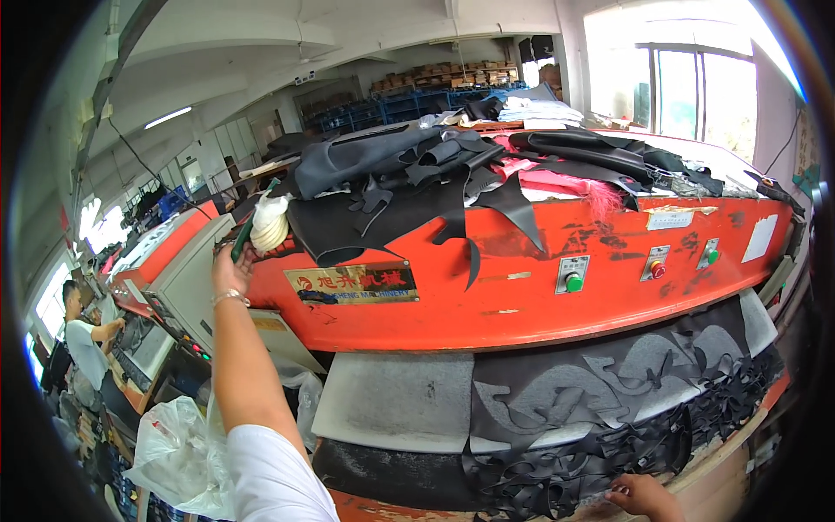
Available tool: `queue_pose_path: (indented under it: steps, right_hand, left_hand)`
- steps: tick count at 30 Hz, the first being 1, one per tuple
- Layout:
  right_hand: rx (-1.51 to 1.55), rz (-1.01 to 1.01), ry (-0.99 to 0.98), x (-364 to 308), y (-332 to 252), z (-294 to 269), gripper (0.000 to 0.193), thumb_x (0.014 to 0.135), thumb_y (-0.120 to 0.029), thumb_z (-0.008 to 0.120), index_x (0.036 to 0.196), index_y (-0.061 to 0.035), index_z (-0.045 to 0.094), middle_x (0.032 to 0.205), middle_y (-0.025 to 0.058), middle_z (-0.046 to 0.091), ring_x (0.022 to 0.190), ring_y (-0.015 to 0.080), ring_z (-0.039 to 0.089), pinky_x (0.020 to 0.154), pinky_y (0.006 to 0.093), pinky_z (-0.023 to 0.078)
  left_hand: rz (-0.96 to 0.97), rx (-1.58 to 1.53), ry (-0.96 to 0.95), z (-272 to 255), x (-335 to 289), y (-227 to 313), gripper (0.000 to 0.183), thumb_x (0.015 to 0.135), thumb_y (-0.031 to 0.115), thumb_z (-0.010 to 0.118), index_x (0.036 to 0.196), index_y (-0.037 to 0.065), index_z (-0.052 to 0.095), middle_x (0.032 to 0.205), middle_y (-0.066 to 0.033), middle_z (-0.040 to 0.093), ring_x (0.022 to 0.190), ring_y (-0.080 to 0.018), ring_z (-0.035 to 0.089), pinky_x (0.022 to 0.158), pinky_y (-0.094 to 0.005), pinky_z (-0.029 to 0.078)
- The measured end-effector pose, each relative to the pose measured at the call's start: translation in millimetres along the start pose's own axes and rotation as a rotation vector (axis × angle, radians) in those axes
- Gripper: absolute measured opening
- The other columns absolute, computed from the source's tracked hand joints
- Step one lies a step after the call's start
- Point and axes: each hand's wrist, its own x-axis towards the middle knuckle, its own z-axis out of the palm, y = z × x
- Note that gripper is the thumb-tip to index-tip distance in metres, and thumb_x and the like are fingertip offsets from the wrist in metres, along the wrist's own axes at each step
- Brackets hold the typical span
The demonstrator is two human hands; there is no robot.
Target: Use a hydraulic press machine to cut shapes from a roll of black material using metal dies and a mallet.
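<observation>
The left hand (231,268) is raised to the top of the red cutting press (522,287) and closes its fingers around a dark green marker (252,224). The marker's long axis is tilted, and its free end points to about 1 o'clock, toward the white roll of cord (270,224) just beside it. The right hand (645,496), at 5 o'clock in the view, rests on the black leather scraps (574,461); I cannot tell how its fingers are closed. Black leather pieces (409,174) lie on the press top. The room is a workshop with a bright window (687,87).
</observation>
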Motion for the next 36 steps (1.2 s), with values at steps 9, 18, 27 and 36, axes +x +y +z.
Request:
queue_pose_path:
  steps: [9,18,27,36]
  right_hand:
    - [0.114,-0.081,0.037,-25.4,4.3,-4.2,0.028,0.086,-0.023,0.068,0.102,-0.001,0.064,0.09,0.0207,0.067,0.075,0.0336,0.065,0.066,0.0408,0.052]
    - [0.2,-0.382,0.062,35.3,22.0,-36.7,0.034,0.092,-0.032,0.059,0.109,-0.0029,0.061,0.097,0.0164,0.066,0.089,0.034,0.064,0.077,0.0413,0.051]
    - [1.202,-0.581,-0.432,57.8,91.4,-56.3,0.06,0.096,-0.033,0.058,0.142,-0.0016,0.036,0.126,0.016,0.058,0.118,0.0224,0.054,0.099,0.0363,0.044]
    - [1.538,-0.161,-0.305,20.5,243.2,-126.8,0.035,0.095,-0.022,0.058,0.121,-0.002,0.045,0.08,0.0066,0.06,0.076,0.0143,0.063,0.063,0.0278,0.052]
  left_hand:
    - [0.203,-0.388,-0.17,-31.8,-80.0,-61.5,0.022,0.089,0.016,0.065,0.108,0.006,0.058,0.105,-0.0079,0.065,0.099,-0.0204,0.061,0.086,-0.0323,0.048]
    - [0.162,0.149,-0.339,-45.7,-274.0,-153.6,0.044,0.092,0.008,0.061,0.132,0.003,0.045,0.11,-0.0074,0.055,0.101,-0.0173,0.051,0.094,-0.0363,0.04]
    - [-0.51,0.012,-1.281,154.4,-637.4,-288.9,0.038,0.079,0.01,0.074,0.104,0.003,0.047,0.089,-0.0105,0.064,0.087,-0.022,0.063,0.082,-0.0364,0.052]
    - [-0.396,0.529,-1.68,294.4,-784.0,-334.1,0.035,0.078,0.027,0.077,0.103,0.005,0.065,0.101,-0.0079,0.065,0.106,-0.027,0.06,0.095,-0.041,0.043]
